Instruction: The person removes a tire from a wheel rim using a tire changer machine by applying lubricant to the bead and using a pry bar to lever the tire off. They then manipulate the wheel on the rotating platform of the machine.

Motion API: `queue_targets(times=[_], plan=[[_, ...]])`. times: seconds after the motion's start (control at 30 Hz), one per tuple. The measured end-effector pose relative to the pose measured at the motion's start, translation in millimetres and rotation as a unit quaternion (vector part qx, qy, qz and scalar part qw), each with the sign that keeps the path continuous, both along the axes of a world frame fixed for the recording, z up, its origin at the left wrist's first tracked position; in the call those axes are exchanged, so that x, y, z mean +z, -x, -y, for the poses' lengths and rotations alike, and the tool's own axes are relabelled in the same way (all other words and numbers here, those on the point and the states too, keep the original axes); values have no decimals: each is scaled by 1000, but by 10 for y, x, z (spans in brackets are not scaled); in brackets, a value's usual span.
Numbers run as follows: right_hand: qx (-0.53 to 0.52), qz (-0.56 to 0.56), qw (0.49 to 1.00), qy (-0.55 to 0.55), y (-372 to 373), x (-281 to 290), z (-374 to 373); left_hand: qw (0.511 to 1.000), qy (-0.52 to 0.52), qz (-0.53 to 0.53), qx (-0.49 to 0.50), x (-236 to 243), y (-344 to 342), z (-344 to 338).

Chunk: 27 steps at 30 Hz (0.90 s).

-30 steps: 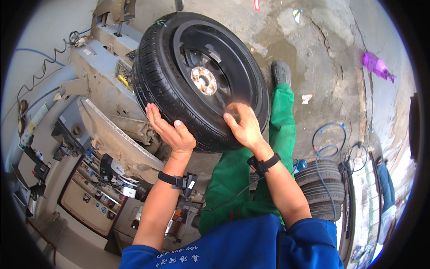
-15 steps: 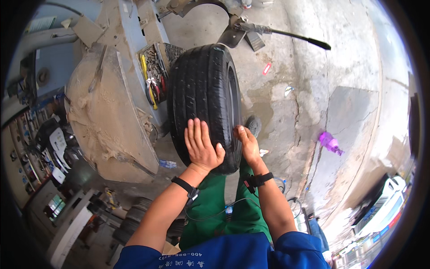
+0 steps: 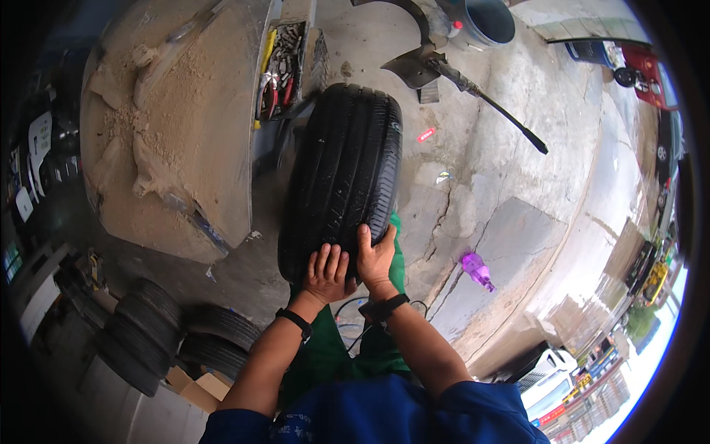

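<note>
A black car tyre (image 3: 342, 163) stands on edge in front of my legs, its grooved tread facing up toward me. My left hand (image 3: 325, 277) rests on the near part of the tread, fingers laid flat against the rubber. Close beside it, my right hand (image 3: 377, 259) grips the tyre's right edge, with the thumb on the tread and the other fingers partly hidden over the side. The bottom of the tyre is out of sight.
Left stands a machine with a dusty brown panel (image 3: 200, 126); a tool tray (image 3: 285, 66) with pliers adjoins it. A black-handled metal arm (image 3: 481, 96) reaches across beyond the tyre. A purple bottle (image 3: 477, 270) lies right. Several tyres (image 3: 144, 333) and a cardboard box (image 3: 200, 388) are lower left.
The tyre has turned so its hollow side no longer shows. My hands have come closer together, the right shifting from the side opening onto the tread edge. The whole view has swung rightward.
</note>
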State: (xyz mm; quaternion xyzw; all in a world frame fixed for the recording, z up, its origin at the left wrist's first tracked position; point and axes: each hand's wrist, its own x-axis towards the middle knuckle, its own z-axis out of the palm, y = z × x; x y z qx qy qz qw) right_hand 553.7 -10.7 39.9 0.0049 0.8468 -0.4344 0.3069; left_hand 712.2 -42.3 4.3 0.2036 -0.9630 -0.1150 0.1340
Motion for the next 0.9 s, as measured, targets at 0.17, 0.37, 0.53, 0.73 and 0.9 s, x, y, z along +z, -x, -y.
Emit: queue_targets(times=[0.17, 0.37, 0.53, 0.73, 0.9], plan=[[152, 24, 987, -43, 66, -52, -337, 997, -50, 1, 50, 31, -200, -224], [181, 73, 981, 13, 283, -112, -834, 999, -35, 24, 28, -24, -104, -733], [80, 241, 966, -39, 556, -113, -1431, 999, 32, 14, 28, -89, 213, -1188], [3, 265, 964, 1, 483, -38, -1343, 988, 122, 89, 23, -175, 320, -1395], [-97, 200, 965, 142, 453, -245, -1158, 987, 125, 80, 53, -116, 632, -1409]])
